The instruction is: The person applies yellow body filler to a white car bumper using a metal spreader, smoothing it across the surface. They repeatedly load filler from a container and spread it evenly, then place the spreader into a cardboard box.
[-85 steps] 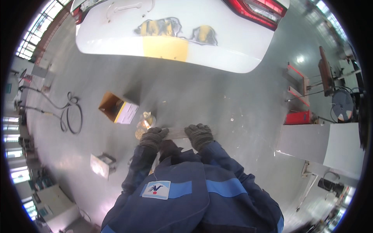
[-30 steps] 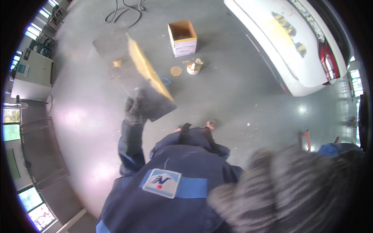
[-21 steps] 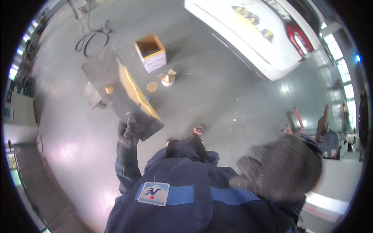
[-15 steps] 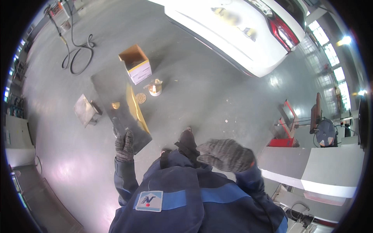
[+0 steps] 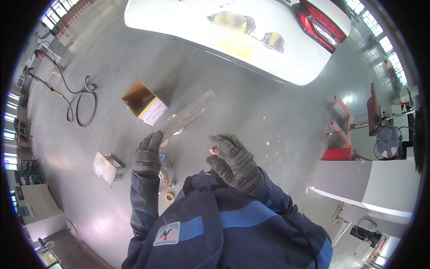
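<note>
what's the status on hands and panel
Left hand gripping flat panel at one end. Right hand open, apart from it. Cardboard box on floor ahead.

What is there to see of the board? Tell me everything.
The board is long and greyish-brown, with pale marks; its material is unclear. It looks narrow here, perhaps seen at a slant. The gloved left hand holds its near end; the far end points forward and right. It looks held above the floor, apart from the right hand.

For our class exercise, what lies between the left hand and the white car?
In the head view, a grey board, held by the left hand, then floor up to the white car.
</note>
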Motion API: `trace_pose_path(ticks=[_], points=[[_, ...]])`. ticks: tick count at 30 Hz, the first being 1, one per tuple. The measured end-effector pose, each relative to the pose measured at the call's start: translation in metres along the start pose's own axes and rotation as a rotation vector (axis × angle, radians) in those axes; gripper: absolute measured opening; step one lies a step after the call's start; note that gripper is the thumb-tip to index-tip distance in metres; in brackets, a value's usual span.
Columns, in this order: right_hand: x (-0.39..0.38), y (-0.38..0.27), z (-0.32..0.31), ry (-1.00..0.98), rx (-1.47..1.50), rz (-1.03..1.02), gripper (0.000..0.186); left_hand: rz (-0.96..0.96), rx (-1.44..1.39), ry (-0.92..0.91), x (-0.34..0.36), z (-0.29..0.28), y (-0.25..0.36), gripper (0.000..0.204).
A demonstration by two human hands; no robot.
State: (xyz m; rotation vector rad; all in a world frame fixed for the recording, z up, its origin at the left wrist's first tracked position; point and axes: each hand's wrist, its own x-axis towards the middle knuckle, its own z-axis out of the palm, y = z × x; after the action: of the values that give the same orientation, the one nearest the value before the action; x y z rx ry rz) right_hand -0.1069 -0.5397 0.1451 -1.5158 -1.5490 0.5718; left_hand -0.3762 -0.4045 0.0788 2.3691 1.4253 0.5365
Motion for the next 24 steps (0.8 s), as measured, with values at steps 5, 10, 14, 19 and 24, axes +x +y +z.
trace_pose_path(ticks=[5,10,14,19,24], points=[[0.078,0.043,-0.030,0.103,-0.211,0.002,0.052,0.137,0.121,-0.037,0.095,0.025,0.016,0.051],[0.130,0.077,-0.047,0.108,-0.262,0.013,0.059,0.265,0.182,-0.118,0.165,0.050,0.024,0.049],[0.162,0.094,-0.046,0.113,-0.250,0.045,0.058,0.449,0.237,-0.151,0.228,0.060,0.024,0.048],[0.208,0.104,-0.038,0.157,-0.361,0.215,0.057,0.619,0.199,-0.243,0.325,0.064,0.031,0.051],[0.267,0.101,-0.030,0.274,-0.742,0.353,0.057,0.816,0.141,-0.289,0.416,0.058,0.040,0.057]])
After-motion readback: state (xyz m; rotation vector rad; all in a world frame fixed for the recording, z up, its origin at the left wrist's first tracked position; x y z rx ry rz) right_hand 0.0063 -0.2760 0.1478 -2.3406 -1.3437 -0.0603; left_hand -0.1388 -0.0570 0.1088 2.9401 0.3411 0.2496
